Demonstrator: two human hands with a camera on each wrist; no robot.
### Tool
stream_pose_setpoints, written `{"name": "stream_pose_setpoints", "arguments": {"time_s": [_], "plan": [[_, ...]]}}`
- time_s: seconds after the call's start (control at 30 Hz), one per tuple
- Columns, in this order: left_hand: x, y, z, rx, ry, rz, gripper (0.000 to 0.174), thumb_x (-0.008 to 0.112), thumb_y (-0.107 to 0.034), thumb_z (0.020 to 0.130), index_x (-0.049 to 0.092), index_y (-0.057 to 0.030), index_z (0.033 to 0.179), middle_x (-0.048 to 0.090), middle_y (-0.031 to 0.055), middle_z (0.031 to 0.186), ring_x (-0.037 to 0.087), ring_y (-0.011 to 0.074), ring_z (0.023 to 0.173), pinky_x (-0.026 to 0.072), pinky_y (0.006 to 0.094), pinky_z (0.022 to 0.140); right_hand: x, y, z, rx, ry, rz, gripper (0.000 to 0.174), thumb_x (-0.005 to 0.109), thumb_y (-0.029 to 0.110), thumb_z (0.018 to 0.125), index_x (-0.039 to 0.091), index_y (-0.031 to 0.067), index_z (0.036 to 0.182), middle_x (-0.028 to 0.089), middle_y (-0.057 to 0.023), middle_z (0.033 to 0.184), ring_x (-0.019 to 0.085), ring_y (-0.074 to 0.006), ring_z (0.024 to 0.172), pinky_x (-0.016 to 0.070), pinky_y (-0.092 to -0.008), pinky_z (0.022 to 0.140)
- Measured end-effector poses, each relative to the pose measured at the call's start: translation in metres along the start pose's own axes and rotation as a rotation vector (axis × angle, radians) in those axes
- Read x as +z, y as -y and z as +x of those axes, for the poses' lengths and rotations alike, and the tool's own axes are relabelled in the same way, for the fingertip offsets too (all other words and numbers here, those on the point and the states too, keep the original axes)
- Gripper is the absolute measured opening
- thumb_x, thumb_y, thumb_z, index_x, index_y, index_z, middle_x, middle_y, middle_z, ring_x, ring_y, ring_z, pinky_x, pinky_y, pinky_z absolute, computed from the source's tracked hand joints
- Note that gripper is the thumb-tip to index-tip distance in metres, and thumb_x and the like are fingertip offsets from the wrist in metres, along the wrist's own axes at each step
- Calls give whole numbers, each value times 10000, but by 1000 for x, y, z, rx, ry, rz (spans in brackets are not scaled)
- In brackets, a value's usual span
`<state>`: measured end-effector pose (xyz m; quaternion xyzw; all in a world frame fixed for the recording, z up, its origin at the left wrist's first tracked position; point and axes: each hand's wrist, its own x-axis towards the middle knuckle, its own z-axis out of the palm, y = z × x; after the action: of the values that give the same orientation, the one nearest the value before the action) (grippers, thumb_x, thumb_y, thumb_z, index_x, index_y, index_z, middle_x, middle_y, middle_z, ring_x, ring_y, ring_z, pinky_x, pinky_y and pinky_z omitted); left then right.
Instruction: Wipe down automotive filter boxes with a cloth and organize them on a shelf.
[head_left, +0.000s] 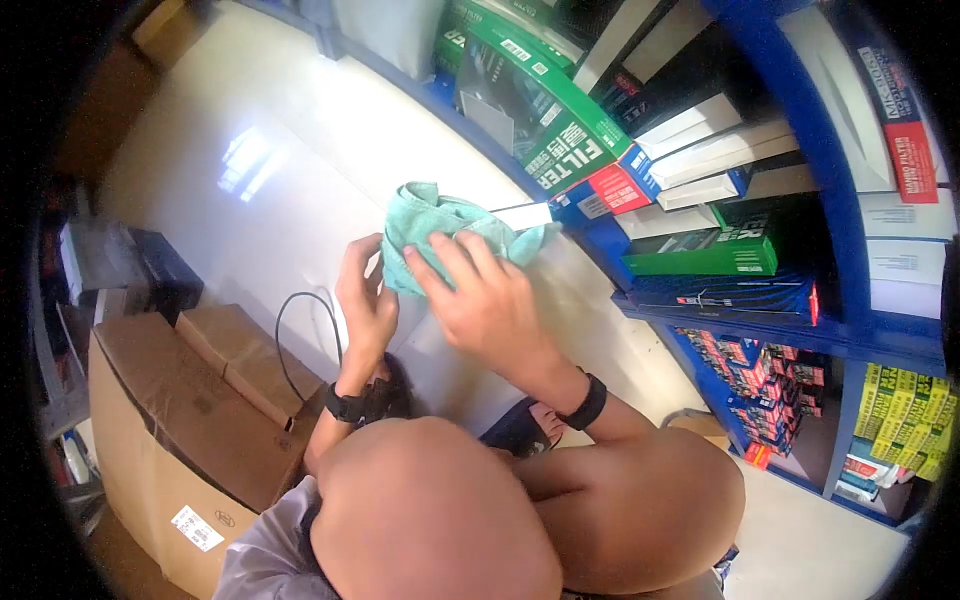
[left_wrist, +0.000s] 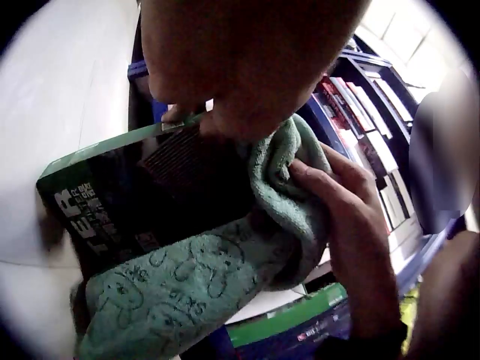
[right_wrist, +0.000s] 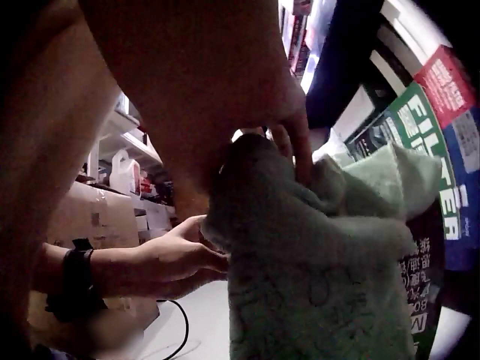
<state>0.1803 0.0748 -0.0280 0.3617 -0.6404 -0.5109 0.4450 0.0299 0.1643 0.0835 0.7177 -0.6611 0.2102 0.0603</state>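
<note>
A pale green cloth [head_left: 425, 215] with printed line drawings is bunched up in front of me. My right hand [head_left: 492, 305] lies over it with spread fingers; in the left wrist view its thumb pinches a fold of the cloth. My left hand [head_left: 366, 305] is at the cloth's left edge. In the left wrist view, its fingers grip the edge of a black box [left_wrist: 202, 180] with a green border and white lettering. The cloth drapes along that box and covers much of it in the head view. Dark bands circle both wrists.
At the right, blue shelves [head_left: 880, 345] carry filter boxes, including a large green one [head_left: 560, 125], and several small packets. A big cardboard box [head_left: 150, 430] stands at the left, near a black cable [head_left: 310, 295]. The pale floor [head_left: 290, 110] stretches ahead.
</note>
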Motion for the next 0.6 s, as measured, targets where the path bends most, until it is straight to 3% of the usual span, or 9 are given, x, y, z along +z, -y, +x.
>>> {"name": "stream_pose_setpoints", "arguments": {"time_s": [0.13,0.37,0.43,0.6], "plan": [[-6,2,12,38,14,38,478,600,228,872,616,41,1312,645,140,1270,665,267,1266,599,418,1106,5,-1,11,-4,-34,-65,461,743,113,842,757,95,1303,682,-122,1289,663,-326,1128,627,-376,788],[-9,8,19,-11,39,59,443,691,164,876,648,28,1295,678,144,1267,693,279,1228,627,420,1051,35,-11,19,34,3,-127,500,810,172,798,733,111,1289,665,-86,1341,633,-308,1146,623,-388,827],[-5,-2,19,4,13,88,411,736,119,882,669,15,1274,706,140,1221,719,271,1179,637,414,1007,28,-12,21,104,-52,-165,386,737,158,864,744,109,1247,666,-44,1249,630,-250,1135,624,-330,749],[-8,-2,19,-50,46,140,386,768,79,920,670,18,1288,706,105,1256,691,220,1222,625,398,1047,12,-57,4,273,-37,-285,451,802,177,804,761,173,1253,678,-12,1297,636,-254,1136,641,-361,782]]}}
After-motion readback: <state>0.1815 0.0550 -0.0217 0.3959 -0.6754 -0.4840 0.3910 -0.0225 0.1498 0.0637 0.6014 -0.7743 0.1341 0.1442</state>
